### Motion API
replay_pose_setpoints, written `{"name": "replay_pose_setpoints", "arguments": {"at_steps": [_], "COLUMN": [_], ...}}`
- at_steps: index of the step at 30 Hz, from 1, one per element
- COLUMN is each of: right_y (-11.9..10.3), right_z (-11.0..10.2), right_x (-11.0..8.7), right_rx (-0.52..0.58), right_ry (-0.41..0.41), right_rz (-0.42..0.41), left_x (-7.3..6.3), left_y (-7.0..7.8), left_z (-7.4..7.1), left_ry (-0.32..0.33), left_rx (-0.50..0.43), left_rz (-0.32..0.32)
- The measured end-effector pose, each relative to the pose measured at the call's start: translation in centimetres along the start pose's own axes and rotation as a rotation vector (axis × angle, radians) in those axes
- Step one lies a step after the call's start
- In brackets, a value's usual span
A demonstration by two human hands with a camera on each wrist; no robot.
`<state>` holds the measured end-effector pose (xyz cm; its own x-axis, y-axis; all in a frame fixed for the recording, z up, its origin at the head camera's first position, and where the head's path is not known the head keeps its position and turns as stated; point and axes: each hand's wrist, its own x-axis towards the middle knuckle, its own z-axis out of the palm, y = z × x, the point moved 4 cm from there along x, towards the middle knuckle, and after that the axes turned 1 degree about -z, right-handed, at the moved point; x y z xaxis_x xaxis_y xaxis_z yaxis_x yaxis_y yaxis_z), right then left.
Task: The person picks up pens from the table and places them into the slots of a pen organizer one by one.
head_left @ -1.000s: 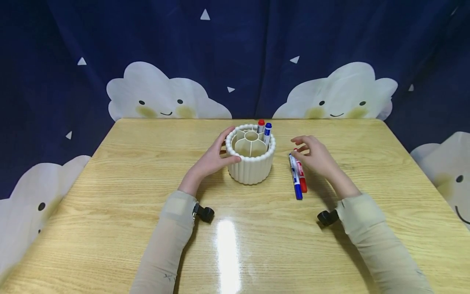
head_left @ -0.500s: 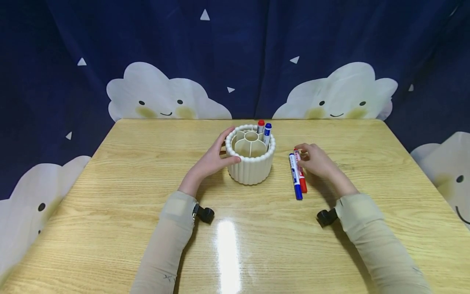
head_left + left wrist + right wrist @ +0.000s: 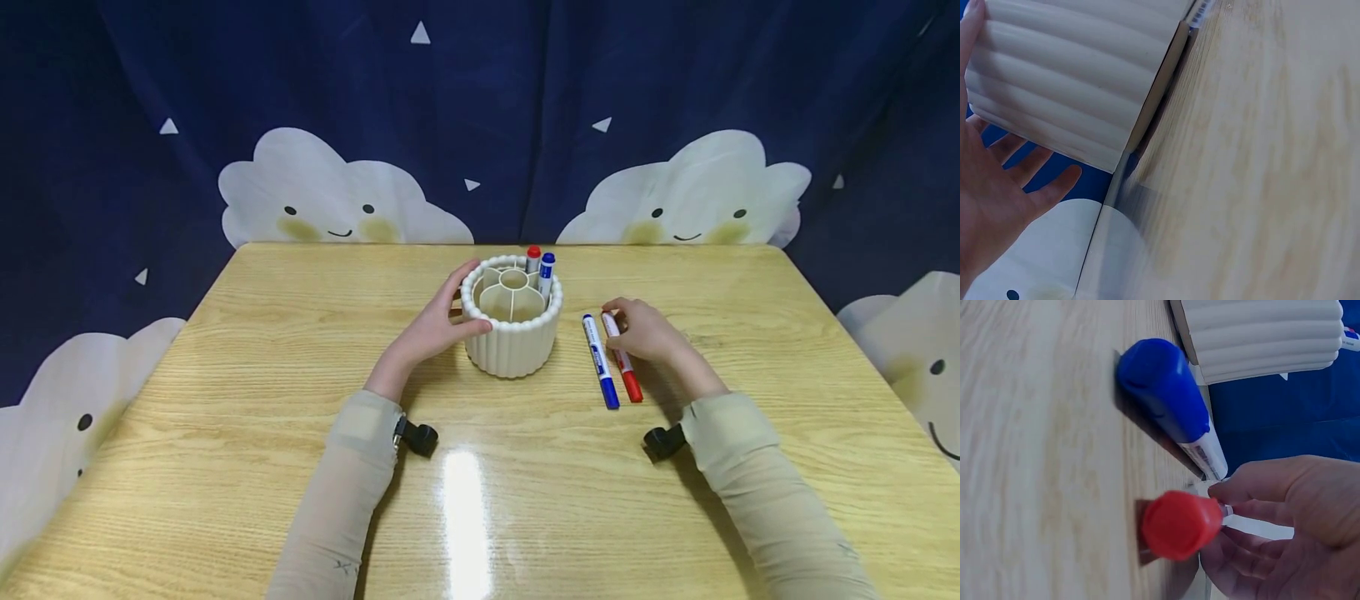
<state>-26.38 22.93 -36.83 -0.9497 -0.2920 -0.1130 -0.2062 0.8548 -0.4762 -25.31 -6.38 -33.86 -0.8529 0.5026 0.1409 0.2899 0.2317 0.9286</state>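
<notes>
Red marker pinched between thumb and fingers, the right hand is low over the table, beside a blue marker. The left hand, thumb and fingers spread wide, grips the white pen holder standing farther left.

Your ribbed cream holder stands upright, its inside divided, with 1 red-topped marker and 1 blue-topped marker standing in its far right part. To its right, you grip the white-and-red marker, red end toward you; the white-and-blue marker lies flat just beside it, blue end toward you.
</notes>
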Motion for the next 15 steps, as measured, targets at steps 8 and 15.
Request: {"name": "replay_pose_setpoints", "arguments": {"at_steps": [8,15], "right_y": [0.2,-0.1], "right_z": [-0.5,-1.3], "right_x": [-0.4,-0.7], "right_rx": [0.056,0.159], "right_ry": [0.02,0.042], "right_rz": [0.035,0.029], "left_x": [0.1,0.0], "left_y": [0.1,-0.1], "left_z": [0.0,0.1], "left_ry": [-0.002,-0.006], "left_rx": [-0.009,-0.007], "left_rz": [0.011,-0.002]}}
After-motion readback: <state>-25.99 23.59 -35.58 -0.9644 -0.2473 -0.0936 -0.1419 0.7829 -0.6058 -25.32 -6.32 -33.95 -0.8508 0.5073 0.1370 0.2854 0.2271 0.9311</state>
